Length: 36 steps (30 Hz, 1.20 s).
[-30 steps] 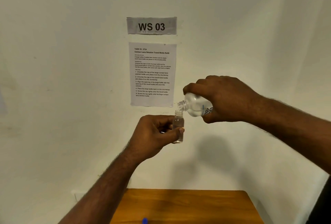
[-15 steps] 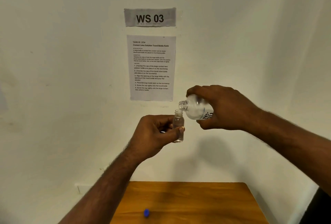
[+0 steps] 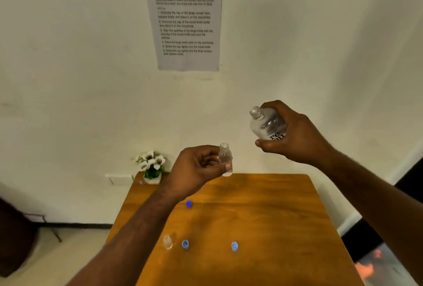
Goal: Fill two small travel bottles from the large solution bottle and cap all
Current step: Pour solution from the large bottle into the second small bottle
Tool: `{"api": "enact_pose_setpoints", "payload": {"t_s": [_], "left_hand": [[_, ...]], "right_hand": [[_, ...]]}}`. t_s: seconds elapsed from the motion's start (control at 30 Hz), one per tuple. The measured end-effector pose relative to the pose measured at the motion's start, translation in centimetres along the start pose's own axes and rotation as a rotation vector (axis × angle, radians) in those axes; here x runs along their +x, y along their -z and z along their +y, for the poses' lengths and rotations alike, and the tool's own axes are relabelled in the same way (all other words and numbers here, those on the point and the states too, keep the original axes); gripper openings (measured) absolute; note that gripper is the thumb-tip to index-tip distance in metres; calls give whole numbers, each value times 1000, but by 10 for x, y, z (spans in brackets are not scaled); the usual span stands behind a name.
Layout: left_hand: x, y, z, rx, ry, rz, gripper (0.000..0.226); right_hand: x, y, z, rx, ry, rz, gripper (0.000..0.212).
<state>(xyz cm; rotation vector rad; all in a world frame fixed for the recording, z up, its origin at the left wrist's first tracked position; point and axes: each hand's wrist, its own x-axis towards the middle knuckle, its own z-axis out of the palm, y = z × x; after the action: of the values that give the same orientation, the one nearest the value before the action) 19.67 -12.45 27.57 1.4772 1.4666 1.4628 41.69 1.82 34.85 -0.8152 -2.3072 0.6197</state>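
Observation:
My left hand (image 3: 196,169) pinches a small clear travel bottle (image 3: 225,160) upright and uncapped above the far edge of the wooden table (image 3: 263,217). My right hand (image 3: 290,134) grips the large clear solution bottle (image 3: 266,124), uncapped, its neck pointing up and to the left, apart from the small bottle. A second small clear bottle (image 3: 167,241) stands uncapped on the table beside my left forearm. Three blue caps lie on the table: one (image 3: 189,204) near my left wrist, one (image 3: 185,244) next to the second bottle, one (image 3: 234,246) further right.
A small white pot of white flowers (image 3: 151,166) sits at the table's far left corner against the wall. A printed instruction sheet (image 3: 186,18) hangs on the wall above. Floor shows on both sides of the table.
The large bottle has swung up and away to the right from the small bottle's mouth, ending the pour. The view has tilted down, bringing the table, caps and second bottle into sight.

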Motion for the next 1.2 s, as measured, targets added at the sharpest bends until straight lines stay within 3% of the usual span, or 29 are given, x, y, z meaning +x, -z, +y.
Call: {"api": "enact_pose_setpoints", "payload": {"t_s": [0.4, 0.63, 1.2], "left_hand": [[-59, -68, -180, 150, 422, -11, 23], [-84, -105, -264, 235, 602, -69, 18], [-85, -118, -322, 323, 740, -125, 41]], "right_hand": [[-66, -61, 97, 43, -215, -72, 76], [-93, -97, 135, 215, -342, -35, 79], [-76, -179, 203, 404, -512, -36, 80]]}}
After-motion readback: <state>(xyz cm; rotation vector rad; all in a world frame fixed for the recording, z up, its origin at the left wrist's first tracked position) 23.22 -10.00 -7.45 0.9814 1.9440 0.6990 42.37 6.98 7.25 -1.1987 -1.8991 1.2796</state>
